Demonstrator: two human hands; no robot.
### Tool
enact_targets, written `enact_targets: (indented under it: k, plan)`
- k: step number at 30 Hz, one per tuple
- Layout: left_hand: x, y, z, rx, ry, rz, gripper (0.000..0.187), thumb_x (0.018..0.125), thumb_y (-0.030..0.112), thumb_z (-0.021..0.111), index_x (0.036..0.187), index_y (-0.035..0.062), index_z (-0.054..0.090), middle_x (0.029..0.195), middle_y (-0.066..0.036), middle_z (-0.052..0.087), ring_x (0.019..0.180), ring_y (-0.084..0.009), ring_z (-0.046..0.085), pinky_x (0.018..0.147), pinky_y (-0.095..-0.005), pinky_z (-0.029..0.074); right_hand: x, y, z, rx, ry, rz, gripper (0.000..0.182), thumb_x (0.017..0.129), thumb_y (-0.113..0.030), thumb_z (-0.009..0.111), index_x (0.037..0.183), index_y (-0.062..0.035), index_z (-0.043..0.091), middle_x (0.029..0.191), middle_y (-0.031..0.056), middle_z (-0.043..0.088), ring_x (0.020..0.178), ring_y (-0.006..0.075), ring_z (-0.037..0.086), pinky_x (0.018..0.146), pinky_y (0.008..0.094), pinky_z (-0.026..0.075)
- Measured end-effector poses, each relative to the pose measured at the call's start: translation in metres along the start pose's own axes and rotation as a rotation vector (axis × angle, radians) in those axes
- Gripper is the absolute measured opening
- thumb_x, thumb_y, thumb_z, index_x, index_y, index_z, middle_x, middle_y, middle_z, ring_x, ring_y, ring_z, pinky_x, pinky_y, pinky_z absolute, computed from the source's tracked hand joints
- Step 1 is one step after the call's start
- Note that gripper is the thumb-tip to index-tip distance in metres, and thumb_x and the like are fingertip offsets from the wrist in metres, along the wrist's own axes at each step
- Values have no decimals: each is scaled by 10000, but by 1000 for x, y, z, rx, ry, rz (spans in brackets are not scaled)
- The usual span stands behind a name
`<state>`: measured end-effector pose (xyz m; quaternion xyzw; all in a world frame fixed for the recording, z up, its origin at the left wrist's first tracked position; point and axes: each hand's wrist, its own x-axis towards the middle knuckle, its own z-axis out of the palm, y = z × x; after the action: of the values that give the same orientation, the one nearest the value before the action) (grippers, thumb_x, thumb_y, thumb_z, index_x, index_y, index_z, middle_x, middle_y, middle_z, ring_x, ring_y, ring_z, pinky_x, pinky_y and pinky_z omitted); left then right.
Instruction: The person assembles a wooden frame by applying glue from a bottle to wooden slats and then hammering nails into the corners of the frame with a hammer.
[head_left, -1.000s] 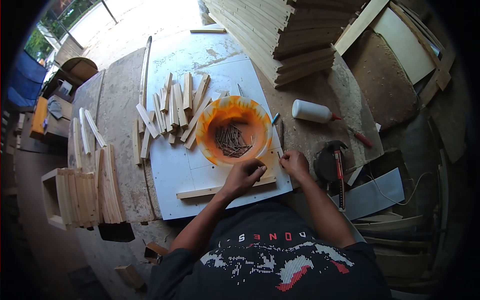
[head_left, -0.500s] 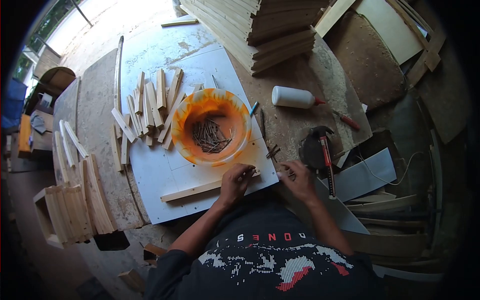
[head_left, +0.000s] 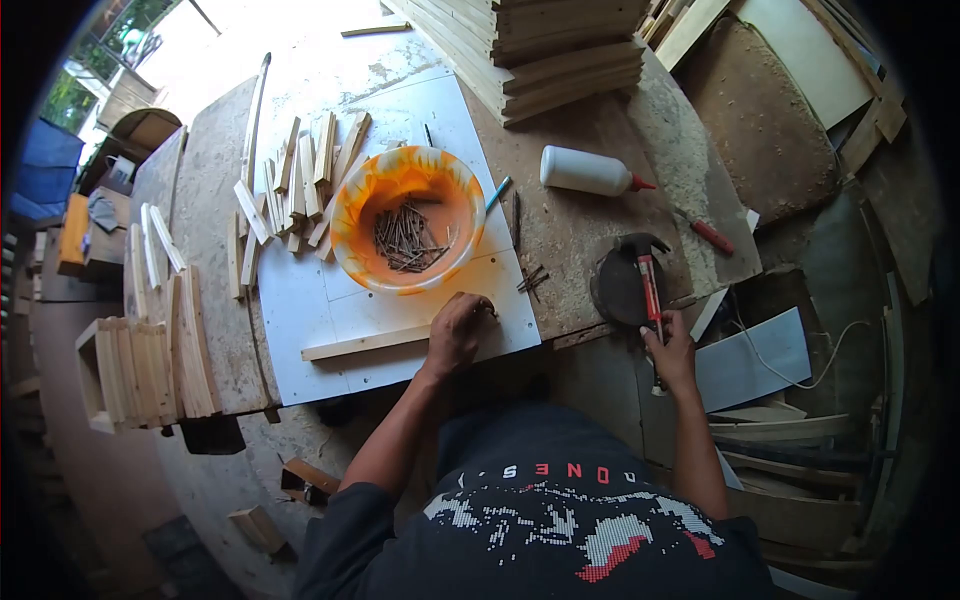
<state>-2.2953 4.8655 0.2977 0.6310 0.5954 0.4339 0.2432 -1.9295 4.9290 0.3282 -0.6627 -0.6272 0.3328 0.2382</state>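
Note:
My left hand (head_left: 458, 334) is closed over the right end of a wooden strip (head_left: 365, 345) lying on the white board. Its fingers are curled, and a small dark thing shows at the tips, too small to name. Off to the right, my right hand (head_left: 673, 350) has its fingers around the handle of a hammer (head_left: 650, 290), which has a red and black grip. The hammer's head rests on a dark round object (head_left: 618, 290) at the table edge. An orange and white bowl (head_left: 345, 245) of nails (head_left: 408, 238) stands just beyond my left hand.
Short wooden pieces (head_left: 300, 180) lie left of the bowl. Loose nails (head_left: 533, 281), a pen (head_left: 498, 192), a white bottle with a red tip (head_left: 585, 171) and a red-handled tool (head_left: 712, 236) lie to the right. Stacked wooden frames (head_left: 570, 75) rise at the back.
My right hand has moved right, from beside the board's corner to the hammer handle, and closed on it. My left hand stays at the strip's end. The view has shifted slightly.

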Motion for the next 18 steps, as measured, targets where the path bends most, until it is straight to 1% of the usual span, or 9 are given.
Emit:
enact_targets:
  k: [3,6,9,12,14,15,16,17,18]
  plan:
    - [1,3,1,41,10,42,89,829,74,639,906,37,613,843,-125,626,816,-319,603,734,-402,485,1,-6,-5,48,-50,71,339,830,-147,696,1062,5,502,774,107,621,624,183,599,624,360,483]
    - [1,6,1,67,35,110,66,840,54,623,901,33,610,848,-117,630,820,-313,604,738,-396,485,-1,-12,-8,169,-91,166,310,834,-135,682,1055,-1,512,756,87,609,592,147,578,584,322,463]
    - [2,3,3,74,48,151,52,848,40,607,899,30,610,852,-113,631,824,-314,601,740,-392,484,7,5,-6,197,-57,102,302,840,-137,673,1068,-10,522,745,80,602,574,139,562,557,291,446]
    - [0,3,4,103,28,182,46,855,35,593,896,24,610,859,-116,630,828,-318,598,744,-387,483,3,10,-4,138,23,-17,306,865,-157,663,1111,-10,556,745,74,600,594,118,556,566,283,442]
    - [1,-3,5,120,11,217,43,856,32,586,891,19,608,864,-118,629,828,-320,597,744,-384,484,-15,-11,-11,181,-17,36,313,884,-182,655,1134,-10,579,760,74,608,652,115,567,608,290,455]
    - [3,-2,3,114,1,203,49,853,36,589,893,16,609,868,-122,628,832,-322,596,749,-381,484,-25,-22,-12,206,-29,62,318,894,-194,650,1146,-10,590,767,74,611,681,113,573,630,293,461]
    - [2,0,1,105,-15,193,55,850,39,591,895,14,610,872,-125,626,837,-325,595,754,-378,483,-36,-27,-7,279,2,-45,321,912,-228,642,1148,-13,610,773,76,610,758,113,574,685,299,470]
    - [2,0,0,90,-36,189,62,847,43,593,897,11,612,875,-128,625,842,-328,594,759,-376,482,-49,-36,-5,314,-8,-60,321,915,-236,637,1151,-20,610,787,77,613,770,120,578,699,298,475]
    - [0,-5,-1,133,-45,214,64,866,54,587,902,14,621,883,-119,631,855,-321,596,768,-382,481,-62,-48,-2,345,-9,-74,321,918,-244,632,1154,-28,610,801,78,617,781,127,583,713,297,479]
